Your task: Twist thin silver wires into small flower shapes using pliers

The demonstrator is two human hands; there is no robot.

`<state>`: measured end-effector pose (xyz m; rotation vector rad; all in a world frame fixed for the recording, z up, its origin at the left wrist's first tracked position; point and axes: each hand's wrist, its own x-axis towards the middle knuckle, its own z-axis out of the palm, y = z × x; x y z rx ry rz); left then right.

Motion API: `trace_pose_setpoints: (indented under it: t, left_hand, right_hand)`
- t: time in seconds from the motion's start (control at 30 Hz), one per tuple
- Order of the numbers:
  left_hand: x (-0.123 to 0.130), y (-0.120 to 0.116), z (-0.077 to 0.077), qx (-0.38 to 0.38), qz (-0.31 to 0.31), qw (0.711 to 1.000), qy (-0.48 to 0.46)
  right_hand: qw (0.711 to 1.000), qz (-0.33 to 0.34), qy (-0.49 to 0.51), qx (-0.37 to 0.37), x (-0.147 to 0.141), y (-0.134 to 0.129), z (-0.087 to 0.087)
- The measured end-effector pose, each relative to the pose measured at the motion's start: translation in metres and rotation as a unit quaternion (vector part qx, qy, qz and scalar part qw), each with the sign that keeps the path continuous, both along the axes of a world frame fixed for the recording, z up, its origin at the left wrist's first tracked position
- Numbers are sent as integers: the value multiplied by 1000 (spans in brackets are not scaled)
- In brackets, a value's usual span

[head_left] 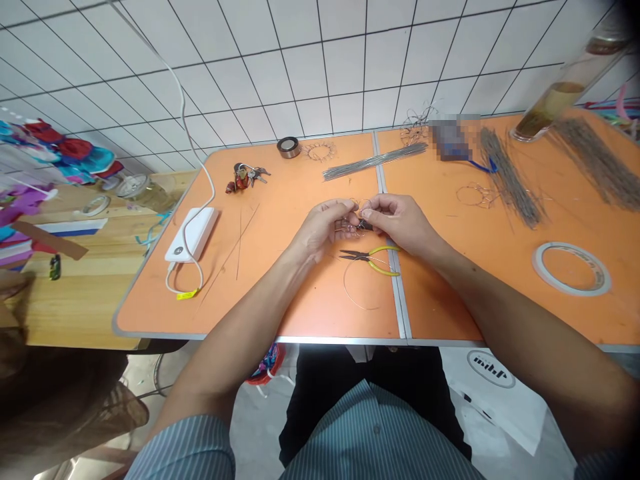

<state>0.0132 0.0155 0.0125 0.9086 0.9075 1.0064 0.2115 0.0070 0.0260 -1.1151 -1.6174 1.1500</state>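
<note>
Over the middle of the orange table, my left hand and my right hand are close together, fingertips nearly meeting. Both have their fingers closed on a thin bent wire, its shape partly hidden by the fingers. Small wire loops show beneath the left fingers, and a dark piece that I cannot make out sits under the right fingertips. Just nearer to me lie pliers with yellow handles and dark jaws, pointing left. A curved length of wire rests beside them.
Behind the hands lies a bundle of straight wires. Tape, keys and a white power bank with a cable are leftward. Rightward are grey wire bundles, a tape ring and a tall bottle.
</note>
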Motion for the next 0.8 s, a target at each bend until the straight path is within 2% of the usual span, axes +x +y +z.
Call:
trace_pose_setpoints:
  t: [0.3,0.47,0.8]
  left_hand:
    - [1,1,-2,12,-1,1000,1]
    - [0,1,-2,14,18,999,27]
    - [0,0,-3,33,20,999,19]
  right_hand:
    - [1000,-20,-15,-6,0,0,0]
    - [999,-36,-11,-16,-1,1,-2]
    - [1000,-27,2,-3,0,2,-5]
